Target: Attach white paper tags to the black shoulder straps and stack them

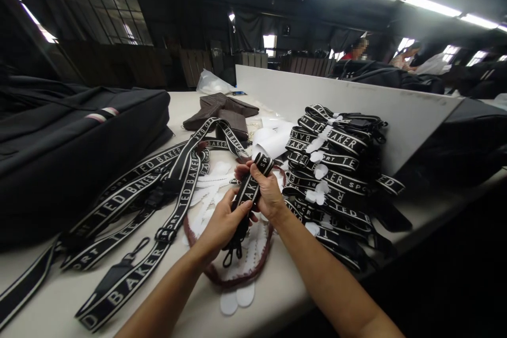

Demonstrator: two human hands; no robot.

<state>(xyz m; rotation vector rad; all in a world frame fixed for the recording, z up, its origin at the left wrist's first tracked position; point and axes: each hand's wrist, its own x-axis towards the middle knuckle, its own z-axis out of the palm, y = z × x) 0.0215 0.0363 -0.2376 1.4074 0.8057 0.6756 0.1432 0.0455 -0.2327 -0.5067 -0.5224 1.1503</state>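
My left hand (229, 216) and my right hand (267, 190) both grip a folded black webbing strap (249, 190) with white lettering. The left fingers wrap its lower part, and the right thumb presses near its upper fold. A black metal snap hook (233, 256) hangs from the lower end. Beneath the hands lie strips of white paper tabs (253, 253), ringed by a dark red band (222, 281). Loose lettered straps (184, 195) spread over the table to the left. On the right is a stack of folded straps (332, 153), bound with white tabs.
A large black bag (79, 153) stands at the left of the white table (285, 296). Dark brown folded pieces (222, 111) and a plastic bag (214, 83) lie farther back. A white partition (356, 97) runs behind the stack. Two people are at the far right.
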